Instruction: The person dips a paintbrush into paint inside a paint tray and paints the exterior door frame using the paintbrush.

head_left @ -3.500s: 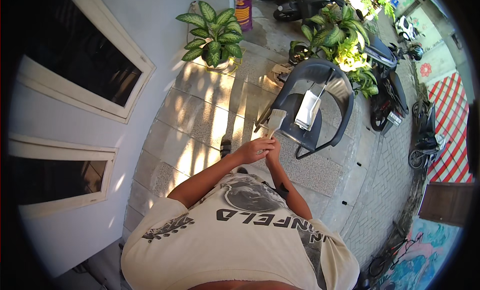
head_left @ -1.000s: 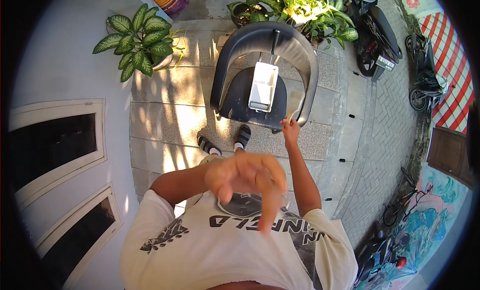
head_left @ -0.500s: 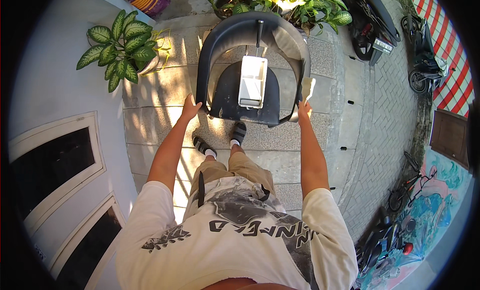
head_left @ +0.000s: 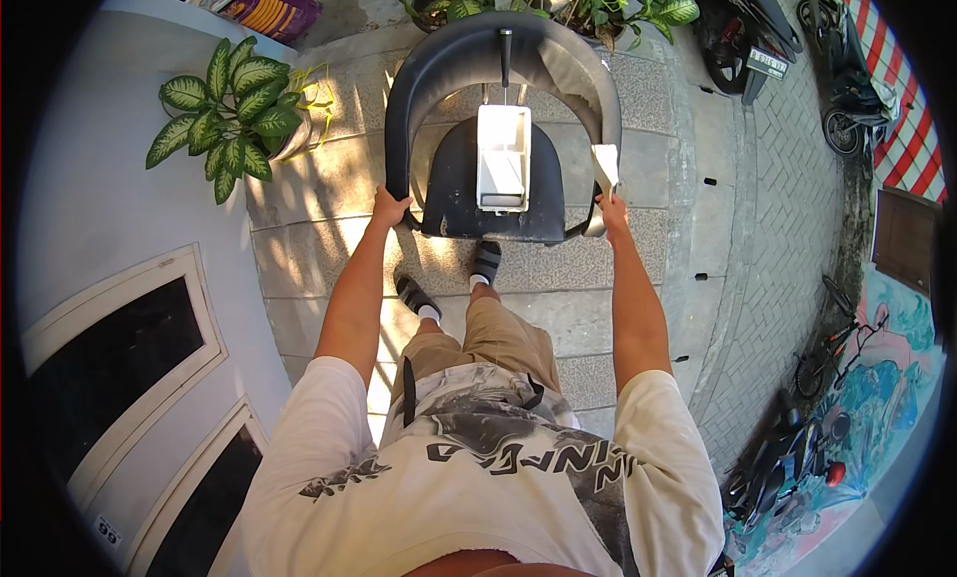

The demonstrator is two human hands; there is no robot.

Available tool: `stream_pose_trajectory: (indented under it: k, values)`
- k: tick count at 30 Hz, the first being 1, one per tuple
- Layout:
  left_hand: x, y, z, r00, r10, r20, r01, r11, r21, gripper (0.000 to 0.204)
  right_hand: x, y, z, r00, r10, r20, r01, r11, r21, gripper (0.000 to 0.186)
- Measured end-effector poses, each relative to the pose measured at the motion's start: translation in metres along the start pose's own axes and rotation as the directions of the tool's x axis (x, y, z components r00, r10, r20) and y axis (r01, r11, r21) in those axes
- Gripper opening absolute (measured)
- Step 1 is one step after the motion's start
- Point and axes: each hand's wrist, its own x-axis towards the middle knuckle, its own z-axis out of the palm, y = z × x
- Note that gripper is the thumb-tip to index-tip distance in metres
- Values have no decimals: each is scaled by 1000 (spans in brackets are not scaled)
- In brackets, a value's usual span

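Note:
A black armchair [head_left: 407,89] with a rounded, padded back stands in front of me, its open side toward my legs. My left hand [head_left: 390,208] is closed around the near end of its left arm. My right hand [head_left: 612,216] is closed at the near end of the right arm. A pale flat piece [head_left: 605,164] sticks up there against the chair; whether my fingers hold it I cannot tell. On the seat [head_left: 454,183] lies a white rectangular tray [head_left: 504,163] with compartments. A tool with a black handle [head_left: 505,54] and thin metal shaft rises at its far end.
A potted plant [head_left: 234,104] stands by the white wall at left, and more pots [head_left: 439,9] stand beyond the chair. Motorbikes [head_left: 743,39] and a bicycle [head_left: 827,353] are parked at right along the paved lane [head_left: 758,208]. My sandalled feet [head_left: 417,296] are just below the chair.
My left hand has closed further round the left arm of the chair. My right hand has shifted slightly, and the pale piece now leans closer against the chair's right arm.

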Motion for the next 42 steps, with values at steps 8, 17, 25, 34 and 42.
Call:
stream_pose_trajectory:
  k: [8,17,25,34,42]
  values:
    - [-20,-3,-6,996,-76,56,60,967,249,88,-27,0,-7,999,11,-31,-14,993,-116,18]
    - [-78,-45,5,991,-105,85,74,948,310,87,-79,40,-13,998,42,-54,-52,980,-192,19]
    - [-99,-54,-3,997,-16,77,-4,966,260,79,-89,58,-12,998,56,-34,-63,971,-233,20]
    - [-97,-46,5,1000,16,-12,-13,976,216,84,-128,-7,23,812,-583,-20,525,745,-411,19]
    - [-73,-23,22,988,-35,-154,29,999,-42,91,-39,-32,88,845,-371,385,530,675,-513,15]
